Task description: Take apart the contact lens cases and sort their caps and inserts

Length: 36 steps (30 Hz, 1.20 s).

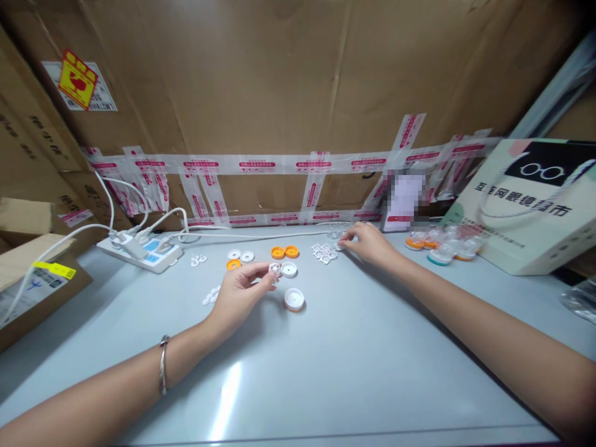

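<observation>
My left hand (242, 288) is pinched on a small white plastic ring piece (274, 269) held just above the pale grey table (326, 372). Right beside it lie a white cap (289, 269) and, nearer me, another white cap (294, 299). My right hand (367, 242) reaches to the back of the table, its fingertips down on a scatter of small white square parts (325, 252). Whether those fingers grip one is too small to tell. Two orange caps (284, 251) sit between the hands.
A white power strip (144, 251) with plugged cables lies at the back left. Finished caps in clear bags (442, 245) pile up at the back right, next to a printed paper bag (531, 205). Taped cardboard (279, 93) walls the back; a cardboard box (32, 285) stands left.
</observation>
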{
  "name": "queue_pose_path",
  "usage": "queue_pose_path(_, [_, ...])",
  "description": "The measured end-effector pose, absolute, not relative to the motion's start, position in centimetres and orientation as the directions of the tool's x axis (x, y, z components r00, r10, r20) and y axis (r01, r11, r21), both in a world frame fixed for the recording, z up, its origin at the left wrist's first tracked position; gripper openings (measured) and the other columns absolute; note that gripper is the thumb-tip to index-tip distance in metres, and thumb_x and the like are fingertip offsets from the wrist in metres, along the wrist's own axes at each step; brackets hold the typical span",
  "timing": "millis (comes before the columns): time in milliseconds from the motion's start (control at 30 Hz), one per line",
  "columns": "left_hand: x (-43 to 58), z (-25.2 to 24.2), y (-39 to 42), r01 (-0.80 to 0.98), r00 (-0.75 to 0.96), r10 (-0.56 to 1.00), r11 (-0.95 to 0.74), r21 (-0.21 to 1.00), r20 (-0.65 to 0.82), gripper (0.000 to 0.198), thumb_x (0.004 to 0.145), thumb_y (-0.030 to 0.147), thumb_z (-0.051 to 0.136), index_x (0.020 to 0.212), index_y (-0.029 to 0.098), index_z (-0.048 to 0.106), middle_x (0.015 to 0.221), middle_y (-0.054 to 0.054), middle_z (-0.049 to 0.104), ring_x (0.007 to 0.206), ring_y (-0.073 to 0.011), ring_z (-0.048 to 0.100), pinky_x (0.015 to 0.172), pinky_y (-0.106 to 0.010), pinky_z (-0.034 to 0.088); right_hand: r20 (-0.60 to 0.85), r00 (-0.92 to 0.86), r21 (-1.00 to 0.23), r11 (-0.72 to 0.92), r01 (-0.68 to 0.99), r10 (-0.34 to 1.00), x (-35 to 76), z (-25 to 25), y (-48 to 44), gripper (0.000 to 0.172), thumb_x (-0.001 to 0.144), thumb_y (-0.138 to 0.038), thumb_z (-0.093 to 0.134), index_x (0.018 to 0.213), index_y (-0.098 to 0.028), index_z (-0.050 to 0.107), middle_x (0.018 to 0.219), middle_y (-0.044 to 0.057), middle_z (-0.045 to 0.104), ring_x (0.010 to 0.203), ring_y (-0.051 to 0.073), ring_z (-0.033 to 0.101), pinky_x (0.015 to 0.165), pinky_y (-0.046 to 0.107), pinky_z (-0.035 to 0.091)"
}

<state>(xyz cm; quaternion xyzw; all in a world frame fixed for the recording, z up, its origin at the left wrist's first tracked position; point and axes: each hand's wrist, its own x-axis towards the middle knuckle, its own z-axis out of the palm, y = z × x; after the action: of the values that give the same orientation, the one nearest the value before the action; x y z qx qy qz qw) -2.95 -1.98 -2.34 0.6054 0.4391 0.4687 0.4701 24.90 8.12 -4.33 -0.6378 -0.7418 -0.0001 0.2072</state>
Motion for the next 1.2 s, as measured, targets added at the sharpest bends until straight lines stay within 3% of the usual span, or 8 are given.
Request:
queue_pose_path(167, [-2.9,-2.2,-2.0,0.099,0.140,0.976,-0.182,0.978,0.167,0.026,0.074,0.035,0.060,0.090,0.016,0.068,0.088,-0.004,0.068,0.077,-0.0138,0.061,0.069,-0.025,0.054,0.253,-0.064,-0.303,0.142,0.942,0.965,24.9,-5.0,8.4,0.019,0.073,-0.031,0.057,0.074,-0.019,0.071,0.087,0.007,0.067,0.089,0.023,0.056,0.083,0.035,0.037])
queue_pose_path(300, [-2.9,-2.2,-2.0,0.090,0.152,0.969,-0.209,0.974,0.194,0.027,0.076,0.036,0.058,0.093,0.017,0.068,0.089,-0.005,0.068,0.082,-0.0159,0.060,0.066,-0.025,0.055,0.249,-0.047,-0.479,0.165,0.862,0.967,24.9,-4.4,8.3,0.022,0.075,-0.031,0.054,0.077,-0.017,0.071,0.089,0.009,0.069,0.084,0.022,0.059,0.078,0.033,0.041])
queue_pose_path(467, [-2.9,-1.9,-2.2,0.092,0.129,0.972,-0.210,0.973,0.198,0.020,0.072,0.033,0.063,0.081,0.015,0.069,0.077,-0.004,0.069,0.065,-0.0123,0.060,0.064,-0.026,0.054,0.269,-0.058,-0.763,0.249,0.596,0.961,22.1,-2.2,5.6,0.025,0.074,-0.037,0.055,0.077,-0.016,0.069,0.081,0.007,0.069,0.079,0.020,0.061,0.074,0.032,0.044])
queue_pose_path(633, [-2.6,-1.8,-2.4,0.062,0.126,0.970,-0.216,0.975,0.207,0.018,0.071,0.031,0.065,0.081,0.016,0.067,0.079,-0.003,0.069,0.065,-0.0118,0.061,0.065,-0.025,0.053,0.169,-0.356,-0.931,0.267,0.249,0.919,17.2,-0.5,0.5,0.028,0.073,-0.036,0.060,0.092,-0.017,0.065,0.093,0.006,0.068,0.085,0.016,0.062,0.079,0.031,0.046])
queue_pose_path(833, [-2.5,-1.8,-2.6,0.031,0.146,0.966,-0.220,0.975,0.213,0.018,0.071,0.029,0.066,0.083,0.015,0.064,0.080,-0.003,0.069,0.068,-0.0116,0.063,0.066,-0.024,0.053,0.124,-0.482,-0.986,0.162,0.038,0.868,14.9,-0.7,-2.0,0.032,0.076,-0.031,0.059,0.106,-0.019,0.059,0.087,0.004,0.068,0.085,0.014,0.063,0.079,0.030,0.047])
queue_pose_path(1000, [-2.5,-1.8,-2.9,0.038,0.115,0.967,-0.234,0.971,0.229,0.021,0.071,0.028,0.067,0.087,0.016,0.064,0.083,-0.004,0.071,0.074,-0.0151,0.066,0.072,-0.027,0.055,0.138,-0.432,-0.990,0.142,-0.023,0.891,14.5,-1.1,-1.8,0.024,0.074,-0.030,0.061,0.096,-0.019,0.060,0.084,0.002,0.066,0.084,0.013,0.063,0.080,0.028,0.047])
queue_pose_path(1200, [-2.5,-1.9,-3.5,0.175,0.193,0.920,-0.375,0.911,0.342,0.023,0.076,0.025,0.061,0.097,0.020,0.068,0.100,-0.003,0.069,0.088,-0.0175,0.065,0.082,-0.028,0.053,0.153,-0.397,-0.987,0.159,-0.020,0.905,14.4,-1.1,-2.1,0.022,0.072,-0.032,0.064,0.088,-0.019,0.056,0.083,0.001,0.064,0.079,0.012,0.061,0.075,0.027,0.047])
